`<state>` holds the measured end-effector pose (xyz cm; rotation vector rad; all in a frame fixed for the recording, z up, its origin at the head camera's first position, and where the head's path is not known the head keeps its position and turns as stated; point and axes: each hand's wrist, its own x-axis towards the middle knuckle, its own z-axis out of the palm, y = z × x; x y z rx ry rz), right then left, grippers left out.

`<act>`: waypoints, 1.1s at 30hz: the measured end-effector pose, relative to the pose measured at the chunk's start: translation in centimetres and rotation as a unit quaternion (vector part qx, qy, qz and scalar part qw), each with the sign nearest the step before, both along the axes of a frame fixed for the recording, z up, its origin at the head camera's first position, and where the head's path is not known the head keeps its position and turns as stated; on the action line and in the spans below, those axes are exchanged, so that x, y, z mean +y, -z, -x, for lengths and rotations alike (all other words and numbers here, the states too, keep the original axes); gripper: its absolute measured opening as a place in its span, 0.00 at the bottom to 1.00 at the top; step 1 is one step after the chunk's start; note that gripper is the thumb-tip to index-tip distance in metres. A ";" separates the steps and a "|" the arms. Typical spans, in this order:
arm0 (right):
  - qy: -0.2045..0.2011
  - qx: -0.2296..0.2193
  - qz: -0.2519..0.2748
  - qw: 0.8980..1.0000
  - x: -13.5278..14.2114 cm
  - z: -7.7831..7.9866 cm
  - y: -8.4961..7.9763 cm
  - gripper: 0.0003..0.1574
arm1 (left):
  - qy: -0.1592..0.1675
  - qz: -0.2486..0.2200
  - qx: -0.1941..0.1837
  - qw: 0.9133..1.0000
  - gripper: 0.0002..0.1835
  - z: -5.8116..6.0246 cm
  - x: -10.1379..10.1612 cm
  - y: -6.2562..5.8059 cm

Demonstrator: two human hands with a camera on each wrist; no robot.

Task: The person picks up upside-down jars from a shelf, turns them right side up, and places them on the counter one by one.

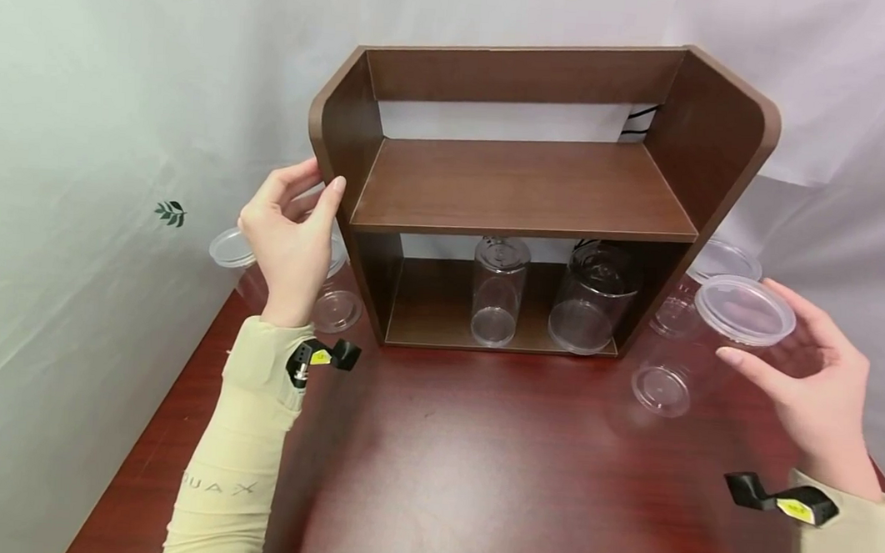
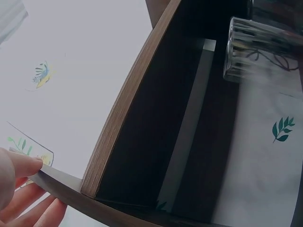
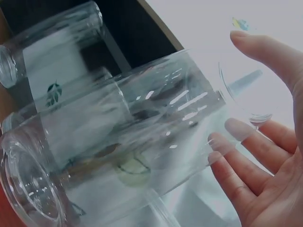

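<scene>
Left grip point(image 1: 287, 235): thumb and fingers pinch the left side panel of the brown shelf unit point(image 1: 522, 189). Right grip point(image 1: 820, 371): digits spread about the lid of a clear jar point(image 1: 697, 348), right of the unit; contact cannot be determined. The unit stands on a glossy red worktop point(image 1: 515, 464); pale sheeting point(image 1: 107, 83) backs the room. The left-wrist view shows fingertips point(image 2: 53, 213) the panel hides from the head view; only the latter shows left-side jars point(image 1: 336, 308).

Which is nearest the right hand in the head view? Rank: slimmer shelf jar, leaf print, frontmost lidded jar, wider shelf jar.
1. Frontmost lidded jar: right side.
2. Wider shelf jar: lower level, right.
3. Slimmer shelf jar: lower level, middle.
4. Leaf print: far left.
</scene>
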<state>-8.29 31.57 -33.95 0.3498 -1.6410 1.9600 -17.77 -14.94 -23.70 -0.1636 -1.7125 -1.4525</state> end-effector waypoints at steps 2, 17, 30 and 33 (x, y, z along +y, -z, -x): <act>0.017 -0.006 0.003 1.000 0.4 -0.1 0.0 0.50 | 0.000 0.004 -0.003 1.000 0.12 0.1 0.0 0.0; 0.131 -0.056 0.029 0.989 4.3 0.6 1.1 0.49 | -0.006 0.010 -0.006 1.000 0.15 2.1 -1.3 1.7; 0.230 -0.131 0.003 0.964 7.6 3.0 1.1 0.50 | 0.002 0.001 0.001 1.000 0.15 2.6 -1.6 2.0; 0.251 -0.142 -0.016 0.958 8.2 4.1 0.9 0.51 | 0.003 0.000 0.000 1.000 0.15 2.5 -1.6 2.0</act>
